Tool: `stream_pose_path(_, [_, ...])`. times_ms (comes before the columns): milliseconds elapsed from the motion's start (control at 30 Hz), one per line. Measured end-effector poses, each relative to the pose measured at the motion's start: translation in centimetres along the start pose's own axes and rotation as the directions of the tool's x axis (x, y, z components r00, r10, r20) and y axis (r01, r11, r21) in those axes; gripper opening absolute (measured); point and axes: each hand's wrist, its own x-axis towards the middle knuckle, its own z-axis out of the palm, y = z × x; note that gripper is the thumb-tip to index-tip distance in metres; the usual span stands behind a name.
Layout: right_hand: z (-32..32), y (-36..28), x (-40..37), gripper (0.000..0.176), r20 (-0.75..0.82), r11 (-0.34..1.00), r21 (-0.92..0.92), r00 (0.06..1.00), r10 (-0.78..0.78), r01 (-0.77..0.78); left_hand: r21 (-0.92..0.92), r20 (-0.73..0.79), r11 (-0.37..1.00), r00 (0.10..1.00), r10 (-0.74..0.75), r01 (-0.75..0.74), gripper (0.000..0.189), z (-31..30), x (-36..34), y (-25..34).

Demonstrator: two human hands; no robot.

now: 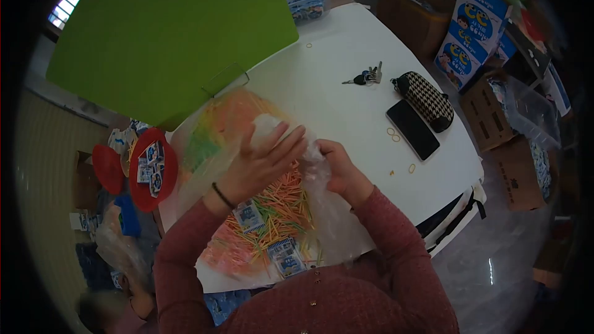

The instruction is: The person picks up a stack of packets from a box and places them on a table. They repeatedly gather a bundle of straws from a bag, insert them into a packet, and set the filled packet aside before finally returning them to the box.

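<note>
Plastic bag (331, 213) pinched in R hand (336, 166); L hand (266, 159) just beside, fingers loosely spread; multicol. sticks (286, 196) nr. both.

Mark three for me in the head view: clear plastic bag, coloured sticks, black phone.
Clear plastic bag (334, 226): head view, on its crumpled side below the right hand (337, 166).
Coloured sticks (286, 201): head view, middle of the loose pile.
Black phone (413, 128): head view, centre of its dark screen.
</note>
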Motion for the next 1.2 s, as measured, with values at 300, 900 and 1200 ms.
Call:
stream_pose_path(300, [-0.4, -0.6, -2.8, 0.045, -0.052, 0.181, -0.977, 0.694, -0.718, 0.114, -0.604, 0.786, 0.065, 0.607, -0.118, 0.794, 0.026, 13.7, 7.2, -2.3])
stream_pose_path(900, [-3.2, 1.1, -12.7, 0.051, 0.433, -0.389, -0.897, 0.601, -0.671, 0.212, -0.525, 0.355, 0.420, 0.639, -0.682, 0.740, 0.040, -11.6, -15.2, 5.2])
stream_pose_path(1200, [-5.6, 6.5, -14.7, 0.022, 0.543, -0.313, -0.763, 0.824, 0.162, 0.565, -0.459, 0.544, 0.515, 0.688, -0.480, 0.724, 0.034, -11.9, -28.6, 21.2])
